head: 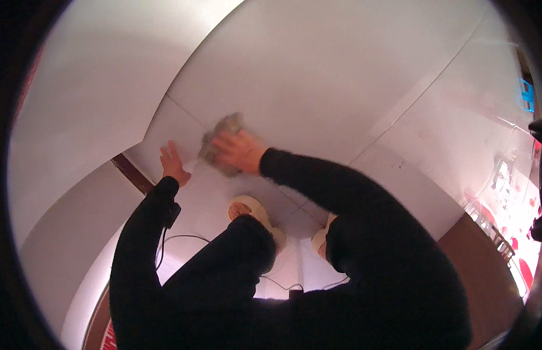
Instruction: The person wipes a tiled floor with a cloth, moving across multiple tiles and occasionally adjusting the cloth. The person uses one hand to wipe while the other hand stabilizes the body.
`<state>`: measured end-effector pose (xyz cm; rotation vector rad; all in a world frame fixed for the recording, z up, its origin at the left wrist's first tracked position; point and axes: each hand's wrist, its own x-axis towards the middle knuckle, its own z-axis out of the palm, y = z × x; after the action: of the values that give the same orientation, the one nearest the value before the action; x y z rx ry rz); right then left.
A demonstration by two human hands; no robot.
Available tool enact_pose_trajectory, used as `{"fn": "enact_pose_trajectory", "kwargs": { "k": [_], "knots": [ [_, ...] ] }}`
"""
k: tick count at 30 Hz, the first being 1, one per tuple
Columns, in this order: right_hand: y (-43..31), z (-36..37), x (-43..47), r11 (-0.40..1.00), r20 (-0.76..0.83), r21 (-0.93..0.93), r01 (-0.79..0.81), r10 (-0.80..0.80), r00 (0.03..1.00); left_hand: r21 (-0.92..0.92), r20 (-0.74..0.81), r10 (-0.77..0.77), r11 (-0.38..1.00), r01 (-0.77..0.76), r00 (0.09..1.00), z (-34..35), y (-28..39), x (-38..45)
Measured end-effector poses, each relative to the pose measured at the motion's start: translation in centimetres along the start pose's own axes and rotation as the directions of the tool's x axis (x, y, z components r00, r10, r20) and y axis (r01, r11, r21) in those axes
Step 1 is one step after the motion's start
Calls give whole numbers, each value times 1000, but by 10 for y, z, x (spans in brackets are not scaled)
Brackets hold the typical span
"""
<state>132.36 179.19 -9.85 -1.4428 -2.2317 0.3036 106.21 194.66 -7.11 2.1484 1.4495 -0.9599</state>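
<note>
My right hand (239,151) lies spread on a crumpled greyish-green cloth (222,164), pressing it against the pale tiled floor (297,100). Both the hand and the cloth are blurred. To the left of the cloth, my left hand (174,164) has its fingers apart and holds nothing; whether it touches the floor I cannot tell. Below the cloth are my feet in pale slippers (257,210), partly hidden by dark trouser legs.
A white wall or panel (104,78) curves along the left, with a dark brown strip (133,173) at its foot. Thin black cables (187,236) run near my legs. At the far right are a blue plastic object (527,95) and a red-spotted white surface (522,227).
</note>
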Motion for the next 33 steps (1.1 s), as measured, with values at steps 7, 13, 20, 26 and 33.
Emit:
{"fn": "enact_pose_trajectory", "kwargs": {
  "k": [7,13,20,26,33],
  "knots": [
    [217,-194,-143,606,-5,-424,-673,741,671,-87,-131,280,952,-293,951,-34,118,20],
    [225,-272,-139,576,-288,-232,-784,729,621,6,-38,-77,997,77,996,-43,196,15],
    [95,-111,57,978,-215,-10,-209,202,955,234,48,-18,972,7,999,-43,184,25],
    [135,-32,101,983,-11,-172,60,-63,998,150,65,-162,977,151,985,-43,187,20],
    [343,-191,-15,417,-24,-457,-786,877,479,-195,-57,-178,967,164,982,-57,187,17]
  ]
}}
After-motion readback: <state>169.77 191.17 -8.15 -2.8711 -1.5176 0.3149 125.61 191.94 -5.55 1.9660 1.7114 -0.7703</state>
